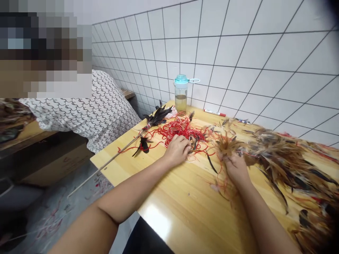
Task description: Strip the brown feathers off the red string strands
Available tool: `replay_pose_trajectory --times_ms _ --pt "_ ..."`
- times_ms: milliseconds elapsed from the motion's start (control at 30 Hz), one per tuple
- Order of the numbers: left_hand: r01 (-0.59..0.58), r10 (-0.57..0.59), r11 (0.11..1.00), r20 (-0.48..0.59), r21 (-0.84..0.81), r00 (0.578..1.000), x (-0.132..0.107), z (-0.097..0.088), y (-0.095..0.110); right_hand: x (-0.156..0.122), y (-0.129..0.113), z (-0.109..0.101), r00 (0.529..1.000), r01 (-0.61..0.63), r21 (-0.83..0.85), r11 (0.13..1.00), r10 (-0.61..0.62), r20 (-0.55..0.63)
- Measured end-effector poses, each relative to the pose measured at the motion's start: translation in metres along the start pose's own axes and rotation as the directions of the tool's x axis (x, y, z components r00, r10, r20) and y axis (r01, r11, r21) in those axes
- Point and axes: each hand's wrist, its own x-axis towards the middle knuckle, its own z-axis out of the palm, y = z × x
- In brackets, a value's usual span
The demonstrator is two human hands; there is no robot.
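Observation:
My left hand [178,151] rests at the near edge of a tangled pile of red string [180,128], its fingers curled in; what lies under the fingertips is hidden. To the right, my right hand [236,168] is closed on a bunch of brown feathers [227,145], with loose red strands hanging beside it. The bunch is slightly blurred. A dark feather [212,164] lies between the two hands. Left of the string, a thin stick [106,164] with black feathers [159,116] bound at its end lies across the table corner.
A water bottle [181,95] stands at the back of the wooden table [185,211], against the tiled wall. A red-and-white marker [214,113] lies nearby. Brown feathers [286,155] heap along the right side. A person in a patterned shirt [106,109] sits at the left.

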Motion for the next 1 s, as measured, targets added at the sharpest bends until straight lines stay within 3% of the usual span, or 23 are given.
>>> replay_pose_trajectory --times_ms 367,533,667,767,867,1000 --pt "0.003 -0.016 0.995 0.124 0.103 0.992 0.035 0.028 0.021 0.003 0.008 0.002 0.988 -0.138 0.164 0.977 0.148 -0.052" --pt "0.151 -0.128 0.962 0.112 -0.228 0.985 0.032 0.016 0.021 0.002 0.006 0.001 0.98 -0.176 0.318 0.932 0.195 -0.031" --pt "0.294 -0.199 0.793 0.23 -0.534 0.953 0.025 0.005 0.026 0.001 0.005 0.001 0.962 -0.226 0.46 0.859 0.272 -0.034" --pt "0.34 -0.18 0.721 0.311 -0.604 0.933 0.022 0.005 0.031 0.0 -0.001 0.0 0.961 -0.231 0.525 0.819 0.276 -0.007" --pt "0.324 -0.164 0.766 0.318 -0.555 0.934 0.021 0.005 0.035 -0.001 -0.014 0.001 0.973 -0.218 0.565 0.796 0.223 0.062" --pt "0.179 -0.072 0.848 0.227 -0.498 0.971 0.018 0.003 0.039 -0.003 -0.03 0.009 0.972 -0.231 0.591 0.773 0.152 0.182"
